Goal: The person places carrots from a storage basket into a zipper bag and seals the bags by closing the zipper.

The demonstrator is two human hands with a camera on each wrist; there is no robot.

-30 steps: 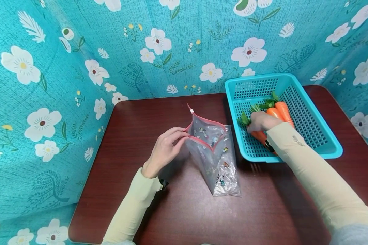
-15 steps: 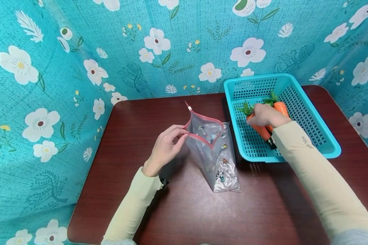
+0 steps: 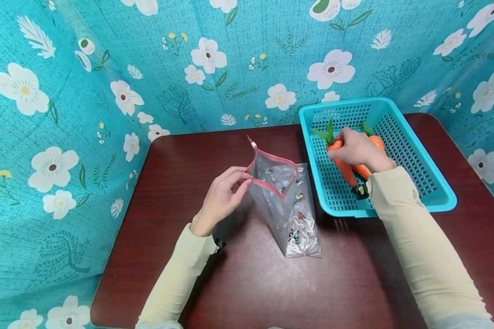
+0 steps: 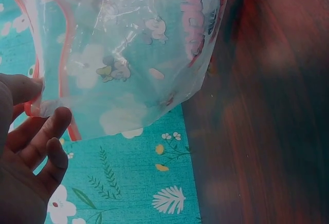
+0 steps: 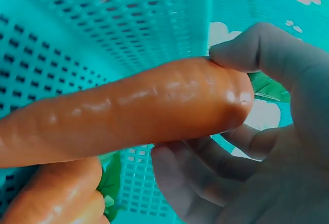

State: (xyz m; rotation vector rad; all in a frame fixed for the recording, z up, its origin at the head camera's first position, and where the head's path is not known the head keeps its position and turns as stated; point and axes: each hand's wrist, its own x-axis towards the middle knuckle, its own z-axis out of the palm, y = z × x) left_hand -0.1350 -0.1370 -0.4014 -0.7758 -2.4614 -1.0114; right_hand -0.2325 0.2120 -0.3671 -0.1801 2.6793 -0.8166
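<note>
My left hand (image 3: 223, 196) pinches the red zip edge of a clear printed plastic bag (image 3: 271, 205), whose mouth gapes. In the left wrist view the thumb and fingers (image 4: 62, 117) hold that edge. Over the blue basket (image 3: 322, 183), my right hand (image 3: 360, 148) grips a carrot (image 3: 342, 168) near its leafy top, its tip slanting down toward my wrist. The right wrist view has this carrot (image 5: 154, 106) between thumb and fingers, with another carrot (image 5: 61, 190) below it.
Other carrots (image 3: 377, 142) lie in the basket, right of and behind my right hand. The basket stands at the right rear of the dark red table (image 3: 181, 178), right of the bag. A flowered turquoise cloth (image 3: 230, 82) hangs behind and at the sides.
My right hand has shifted slightly right and up, and the carrot in its grip has been raised from among the others. The left hand keeps its hold on the bag.
</note>
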